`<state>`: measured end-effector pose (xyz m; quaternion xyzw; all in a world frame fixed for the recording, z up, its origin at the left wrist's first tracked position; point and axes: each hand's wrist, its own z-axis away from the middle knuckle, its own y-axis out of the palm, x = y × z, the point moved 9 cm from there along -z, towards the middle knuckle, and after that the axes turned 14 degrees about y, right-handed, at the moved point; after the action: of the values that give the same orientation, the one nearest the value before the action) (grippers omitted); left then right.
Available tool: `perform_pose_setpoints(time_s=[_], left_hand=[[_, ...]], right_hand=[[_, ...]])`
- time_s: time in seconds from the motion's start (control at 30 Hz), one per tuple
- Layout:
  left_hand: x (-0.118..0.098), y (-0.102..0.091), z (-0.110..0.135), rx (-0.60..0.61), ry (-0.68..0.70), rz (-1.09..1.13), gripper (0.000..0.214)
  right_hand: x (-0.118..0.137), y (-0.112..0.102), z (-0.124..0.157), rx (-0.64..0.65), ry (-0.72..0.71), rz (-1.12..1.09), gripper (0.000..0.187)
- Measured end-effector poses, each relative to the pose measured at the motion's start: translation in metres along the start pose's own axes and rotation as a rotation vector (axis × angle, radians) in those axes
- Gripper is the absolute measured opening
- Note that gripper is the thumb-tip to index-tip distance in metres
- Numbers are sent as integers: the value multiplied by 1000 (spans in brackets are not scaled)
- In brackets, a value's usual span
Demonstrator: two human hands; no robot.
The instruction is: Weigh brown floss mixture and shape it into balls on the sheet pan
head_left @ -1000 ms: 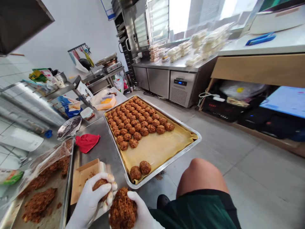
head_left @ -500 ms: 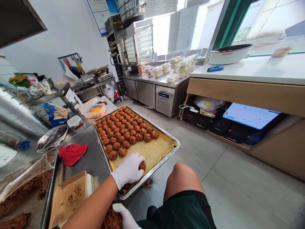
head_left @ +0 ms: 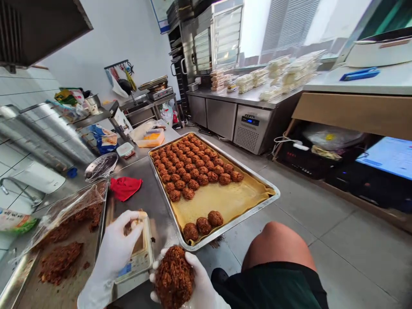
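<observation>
Both my hands wear white gloves. My right hand (head_left: 201, 285) cups a large lump of brown shredded mixture (head_left: 174, 277) at the bottom edge. My left hand (head_left: 117, 246) hovers over a small digital scale (head_left: 141, 253) with a brown paper tray on it, fingertips pinched on a small bit I cannot make out. A big metal baking tray (head_left: 257, 182) lined with a yellow mat holds several rows of brown balls (head_left: 193, 165). Three more balls (head_left: 203, 225) sit at its near corner.
A second tray (head_left: 19, 279) at the left holds loose brown mixture under plastic film. A red cloth (head_left: 125, 187), a foil-covered bowl (head_left: 100, 166) and a yellow tub (head_left: 151, 138) lie behind. My bare knee (head_left: 278, 242) juts out beside the steel table. Counters and an oven stand beyond.
My left hand left the baking tray, where a third ball now sits at the near corner, and came back over the scale. The right hand raised the lump.
</observation>
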<state>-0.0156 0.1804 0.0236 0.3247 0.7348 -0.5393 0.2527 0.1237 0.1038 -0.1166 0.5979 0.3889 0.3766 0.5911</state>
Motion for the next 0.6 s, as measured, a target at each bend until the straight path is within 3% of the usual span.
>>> perform_pose_setpoints(time_s=[0.1, 0.23, 0.3, 0.37, 0.5, 0.6], left_hand=[[13, 3, 54, -66, -35, 105, 17], [19, 33, 114, -327, -75, 236, 36], [14, 50, 127, -404, -13, 295, 54], [14, 53, 133, -495, -7, 278, 59], [19, 24, 140, -675, 18, 114, 39], [5, 20, 137, -549, 247, -55, 46]], right_hand=[[2, 8, -5, -44, -37, 1, 59], [2, 18, -22, -171, -134, -11, 66], [-1, 23, -32, -239, -186, 1, 63], [-8, 28, -40, -296, -191, 41, 56], [-12, 38, -43, -338, -126, 249, 49], [-9, 26, -37, -386, -37, 271, 45]])
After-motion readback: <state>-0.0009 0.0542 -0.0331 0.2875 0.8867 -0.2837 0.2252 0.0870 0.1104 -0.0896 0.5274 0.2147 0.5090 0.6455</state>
